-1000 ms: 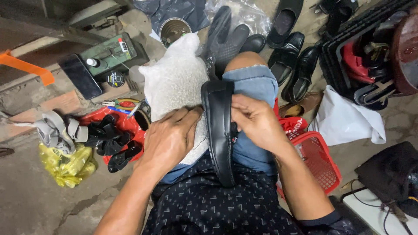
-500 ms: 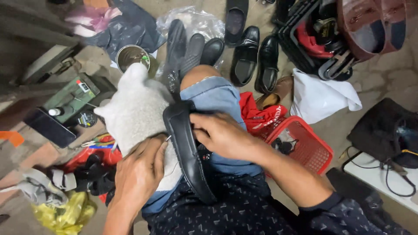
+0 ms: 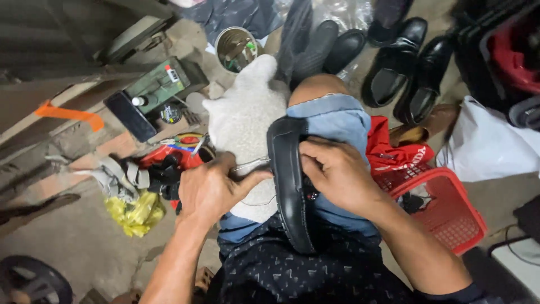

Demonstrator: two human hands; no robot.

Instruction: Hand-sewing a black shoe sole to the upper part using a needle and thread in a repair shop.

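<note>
Tools in tin can (image 3: 236, 49); hands (image 3: 211, 188) on black shoe (image 3: 289, 186)

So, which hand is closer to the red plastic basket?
The right hand. It grips the black shoe just left of the red basket; the left hand is farther, beyond the shoe.

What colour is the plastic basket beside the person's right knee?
Red, seen in the head view: the basket lies by the right hand.

Both hands close together — left (image 3: 211, 188) pinching, right (image 3: 337, 171) curled.
</note>
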